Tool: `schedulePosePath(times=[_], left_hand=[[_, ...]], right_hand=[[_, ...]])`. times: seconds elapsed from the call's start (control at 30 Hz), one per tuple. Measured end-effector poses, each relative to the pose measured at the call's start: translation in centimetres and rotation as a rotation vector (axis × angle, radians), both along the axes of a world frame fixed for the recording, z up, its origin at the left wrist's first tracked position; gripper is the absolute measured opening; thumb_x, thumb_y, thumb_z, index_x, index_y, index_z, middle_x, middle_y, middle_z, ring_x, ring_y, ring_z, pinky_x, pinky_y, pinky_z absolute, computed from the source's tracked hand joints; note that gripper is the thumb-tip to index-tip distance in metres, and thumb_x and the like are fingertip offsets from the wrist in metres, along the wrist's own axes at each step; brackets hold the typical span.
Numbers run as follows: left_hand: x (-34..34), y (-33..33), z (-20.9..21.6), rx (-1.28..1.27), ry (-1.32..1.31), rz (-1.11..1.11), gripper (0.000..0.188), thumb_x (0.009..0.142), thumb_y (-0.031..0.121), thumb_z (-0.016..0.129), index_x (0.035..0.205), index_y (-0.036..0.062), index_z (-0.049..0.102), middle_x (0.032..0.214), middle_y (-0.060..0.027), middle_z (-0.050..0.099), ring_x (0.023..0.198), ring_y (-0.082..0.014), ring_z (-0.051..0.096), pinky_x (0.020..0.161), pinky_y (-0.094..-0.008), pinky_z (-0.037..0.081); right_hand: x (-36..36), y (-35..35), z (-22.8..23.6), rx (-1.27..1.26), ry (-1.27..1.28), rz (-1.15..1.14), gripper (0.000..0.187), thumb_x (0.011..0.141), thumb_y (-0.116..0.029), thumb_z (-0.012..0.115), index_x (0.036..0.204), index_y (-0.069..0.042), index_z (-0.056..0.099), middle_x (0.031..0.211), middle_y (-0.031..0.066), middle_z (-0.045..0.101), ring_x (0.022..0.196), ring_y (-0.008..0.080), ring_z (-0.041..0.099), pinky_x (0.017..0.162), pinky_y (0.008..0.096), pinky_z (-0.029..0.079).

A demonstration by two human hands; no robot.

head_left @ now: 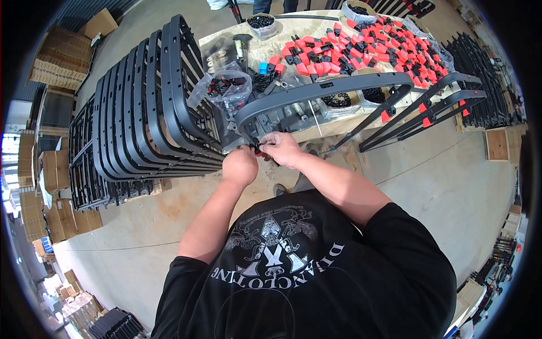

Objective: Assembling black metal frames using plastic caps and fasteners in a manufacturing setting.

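Observation:
A dark grey bent metal frame (pixel 324 87) arches over the table's near edge, its left bend coming down toward my hands. At that lower end both hands meet on a small black and red fitting (pixel 257 149). My left hand (pixel 240 165) is closed around it from the left, most of its fingers hidden from above. My right hand (pixel 280 150) pinches at the fitting from the right with thumb and fingers. Whether the fitting is fixed to the frame cannot be made out. An open clear plastic bag (pixel 228 90) of small dark and red parts lies just beyond.
A heap of red and black clamps (pixel 361 48) covers the table's right half. Tubs of black parts (pixel 261 25) stand at the back; a hammer (pixel 241 45) lies at left. Stacked grey frames (pixel 135 107) crowd the left, and more frames (pixel 435 104) lean at right.

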State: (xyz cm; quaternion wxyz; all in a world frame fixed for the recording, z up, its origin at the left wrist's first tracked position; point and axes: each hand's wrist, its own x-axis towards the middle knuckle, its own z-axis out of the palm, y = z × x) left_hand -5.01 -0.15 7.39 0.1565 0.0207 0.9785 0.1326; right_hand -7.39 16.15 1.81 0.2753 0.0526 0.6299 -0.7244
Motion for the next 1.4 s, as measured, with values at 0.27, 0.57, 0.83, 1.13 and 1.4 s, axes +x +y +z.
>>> schedulePosePath(times=[0.27,0.57,0.83,1.13,1.4], left_hand=[[-0.3,-0.3,0.0,0.028,0.002,-0.022,0.036,0.102,0.027,0.045,0.096,-0.0002,0.068,0.096,-0.0261,0.071,0.092,-0.0420,0.068,0.084,-0.0501,0.054],[-0.5,-0.2,0.3,0.012,-0.024,-0.030,0.036,0.101,0.025,0.045,0.095,0.0001,0.070,0.096,-0.0243,0.072,0.092,-0.0410,0.069,0.085,-0.0492,0.054],[-0.4,0.0,0.6,0.005,-0.035,-0.021,0.037,0.102,0.026,0.044,0.096,0.0004,0.070,0.098,-0.0241,0.072,0.093,-0.0406,0.069,0.085,-0.0493,0.054],[-0.3,0.3,0.7,-0.014,-0.050,0.008,0.036,0.102,0.027,0.044,0.100,0.0007,0.070,0.101,-0.0233,0.072,0.096,-0.0401,0.069,0.087,-0.0487,0.053],[-0.4,0.1,0.1,-0.009,-0.051,0.009,0.037,0.101,0.028,0.045,0.099,0.0010,0.070,0.101,-0.0242,0.071,0.096,-0.0405,0.069,0.087,-0.0495,0.053]], right_hand=[[-1.0,0.8,1.2,0.138,0.051,0.158,0.023,0.097,-0.014,0.064,0.108,0.006,0.068,0.085,0.0105,0.071,0.067,0.0158,0.067,0.059,0.0314,0.055],[-1.8,-0.4,0.8,0.263,-0.239,0.165,0.039,0.102,-0.035,0.056,0.096,0.002,0.069,0.068,0.0080,0.061,0.056,0.0177,0.058,0.051,0.0353,0.047],[-0.8,-0.4,0.0,0.159,-0.074,0.060,0.045,0.102,-0.041,0.052,0.100,0.001,0.068,0.074,0.0085,0.062,0.067,0.0209,0.059,0.066,0.0377,0.047],[-0.4,-0.5,1.3,0.144,-0.152,0.014,0.054,0.104,-0.051,0.043,0.093,-0.004,0.065,0.071,0.0038,0.058,0.056,0.0140,0.048,0.051,0.0331,0.038],[-0.7,0.1,0.8,0.108,-0.276,0.176,0.054,0.104,-0.050,0.044,0.101,-0.001,0.067,0.074,0.0041,0.059,0.062,0.0142,0.051,0.052,0.0337,0.037]])
